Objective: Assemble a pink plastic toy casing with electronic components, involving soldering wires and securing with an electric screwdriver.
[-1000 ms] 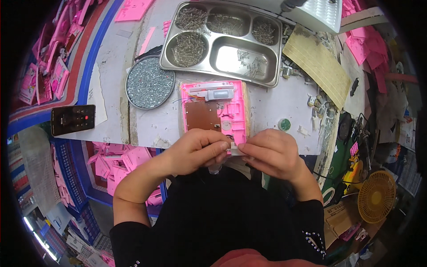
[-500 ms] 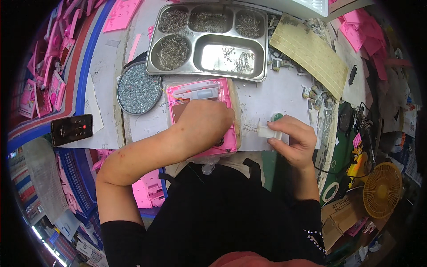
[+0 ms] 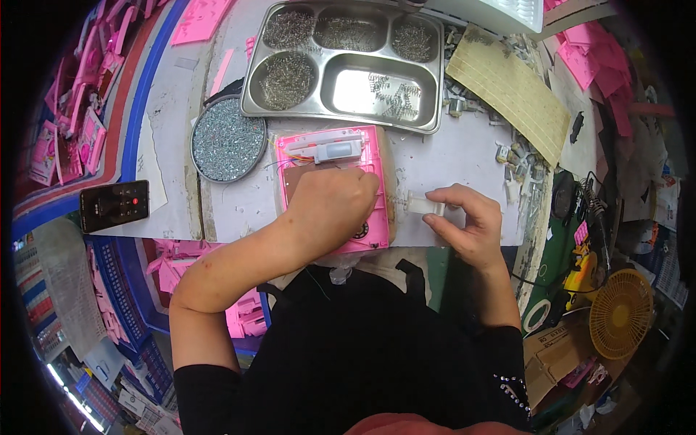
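Observation:
A pink plastic casing [image 3: 371, 154] lies in front of me on a padded block, with thin wires and a white-and-grey module [image 3: 338, 150] at its far end. My left hand [image 3: 335, 205] is closed over the casing's middle; its curled fingers hide whatever they hold. Off the casing's right side, my right hand [image 3: 471, 222] pinches a small whitish translucent plastic part [image 3: 423, 205] between thumb and fingers. A thin coil spring seems to stick out from this part's left end, toward the casing.
A steel compartment tray [image 3: 330, 119] of small springs stands beyond the casing. Left of it sits a round dish of small screws [image 3: 228, 139]. A phone [image 3: 114, 206] lies far left. Small motors [image 3: 518, 161] and a tan sheet [image 3: 511, 87] lie right, near a yellow fan [image 3: 620, 313].
My right hand has moved a little left with the plastic part, closer to the casing. My left hand stays closed over the casing, and the whole view has shifted slightly.

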Tool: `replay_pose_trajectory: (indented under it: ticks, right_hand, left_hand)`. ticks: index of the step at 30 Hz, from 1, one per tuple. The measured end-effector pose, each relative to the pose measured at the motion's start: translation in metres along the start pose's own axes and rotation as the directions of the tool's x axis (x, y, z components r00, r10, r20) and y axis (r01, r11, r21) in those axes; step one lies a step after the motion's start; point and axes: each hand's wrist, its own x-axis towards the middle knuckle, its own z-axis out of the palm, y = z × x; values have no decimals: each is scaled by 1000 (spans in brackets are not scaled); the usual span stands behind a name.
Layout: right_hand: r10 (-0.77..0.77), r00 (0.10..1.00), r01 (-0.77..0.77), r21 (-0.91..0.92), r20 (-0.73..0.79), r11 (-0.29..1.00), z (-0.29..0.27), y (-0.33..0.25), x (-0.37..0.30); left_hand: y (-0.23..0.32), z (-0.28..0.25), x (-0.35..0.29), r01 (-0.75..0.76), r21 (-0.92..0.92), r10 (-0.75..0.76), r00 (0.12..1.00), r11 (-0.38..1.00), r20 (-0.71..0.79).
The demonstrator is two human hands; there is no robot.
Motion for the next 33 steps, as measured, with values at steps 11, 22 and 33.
replay_pose_trajectory:
  ticks: [11, 22, 33]
  right_hand:
    - [44, 999, -43, -93, 10, 995, -2, -3, -1]
    - [-253, 928, 343, -364, 272, 866, 23, -16, 41]
    - [-346, 879, 420, -188, 328, 888, 32, 11, 54]
  left_hand:
    - [3, -3, 3, 17, -31, -18, 1000, 999, -11]
    - [-22, -9, -37, -23, -344, -126, 906, 939, -403]
    - [-27, 9, -39, 5, -422, -198, 889, 907, -414]
